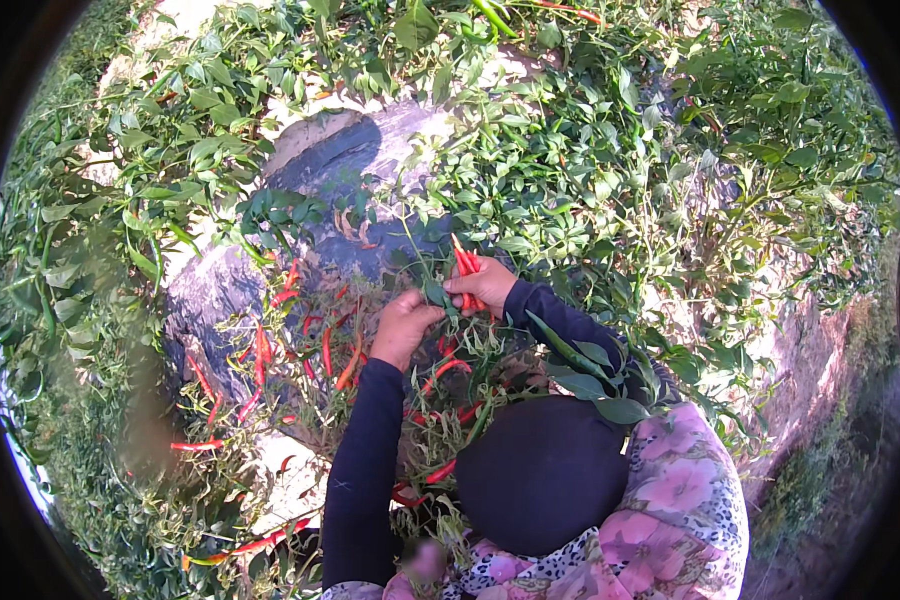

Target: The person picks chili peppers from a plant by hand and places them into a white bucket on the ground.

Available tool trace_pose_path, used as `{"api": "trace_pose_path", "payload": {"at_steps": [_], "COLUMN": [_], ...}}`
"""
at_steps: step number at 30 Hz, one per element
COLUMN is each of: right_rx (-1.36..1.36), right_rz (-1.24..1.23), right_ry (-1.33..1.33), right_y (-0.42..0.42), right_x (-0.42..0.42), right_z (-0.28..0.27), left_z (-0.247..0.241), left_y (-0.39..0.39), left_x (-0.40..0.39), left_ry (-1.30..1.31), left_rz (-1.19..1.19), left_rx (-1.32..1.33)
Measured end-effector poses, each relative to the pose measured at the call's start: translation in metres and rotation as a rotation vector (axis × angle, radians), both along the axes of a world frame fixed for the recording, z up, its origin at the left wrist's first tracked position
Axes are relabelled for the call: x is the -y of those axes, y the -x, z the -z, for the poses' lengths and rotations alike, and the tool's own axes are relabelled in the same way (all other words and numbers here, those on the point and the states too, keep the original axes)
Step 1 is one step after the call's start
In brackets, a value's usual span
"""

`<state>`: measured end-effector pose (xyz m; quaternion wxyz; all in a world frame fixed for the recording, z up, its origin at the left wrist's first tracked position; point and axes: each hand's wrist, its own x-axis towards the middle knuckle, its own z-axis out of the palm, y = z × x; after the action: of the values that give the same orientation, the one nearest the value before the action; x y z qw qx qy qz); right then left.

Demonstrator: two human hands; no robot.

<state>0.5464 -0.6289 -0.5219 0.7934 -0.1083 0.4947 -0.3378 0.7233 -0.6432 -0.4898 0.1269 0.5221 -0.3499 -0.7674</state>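
Observation:
My right hand point(487, 283) is closed around several red chilli peppers point(465, 259), their tips pointing up and away from me. Just to its left, my left hand point(407, 324) pinches a leafy sprig of a chilli plant point(433, 291) between thumb and fingers. The exact point of its grip is partly hidden by the fingers. A thin green stem point(412, 232) runs upward from the sprig. Below and left of my hands, red chillies point(327, 351) hang among wilted leaves. One curved red chilli point(448, 367) lies under the left wrist.
Dark plastic sheeting point(337, 161) covers soil between the plants. Dense green chilli plants point(570, 150) stand ahead and right, with more foliage point(67, 247) left. My dark-clothed knee point(540, 472) rises close below my hands. A leafy branch with a green chilli point(570, 351) crosses my right sleeve.

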Motion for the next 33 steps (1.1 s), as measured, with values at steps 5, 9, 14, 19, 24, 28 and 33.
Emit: {"api": "trace_pose_path", "payload": {"at_steps": [5,9,14,19,24,28,33], "right_rx": [-0.122,-0.164,-0.701,-0.842,-0.315,-0.093,-0.293], "right_rz": [0.115,0.029,-0.054,-0.111,0.283,0.234,-0.026], "right_ry": [0.153,0.337,0.794,1.21,0.449,0.203,0.084], "right_y": [-0.002,0.007,-0.004,0.001,0.033,0.099,0.071], "right_x": [-0.001,0.001,-0.007,-0.014,-0.024,-0.073,-0.105], "right_z": [-0.022,-0.031,-0.039,-0.052,-0.072,-0.016,0.024], "left_z": [-0.009,-0.007,-0.002,0.015,0.009,-0.05,-0.096], "left_y": [0.011,0.011,0.015,0.017,0.003,0.022,0.069], "left_x": [-0.003,-0.002,-0.001,0.001,0.009,0.019,-0.017], "left_ry": [0.046,0.089,0.306,0.539,0.461,1.009,0.773], "left_rz": [-0.106,-0.04,0.08,0.18,0.055,0.066,0.622], "left_rx": [-0.117,-0.08,0.173,0.459,0.382,0.546,-0.147]}}
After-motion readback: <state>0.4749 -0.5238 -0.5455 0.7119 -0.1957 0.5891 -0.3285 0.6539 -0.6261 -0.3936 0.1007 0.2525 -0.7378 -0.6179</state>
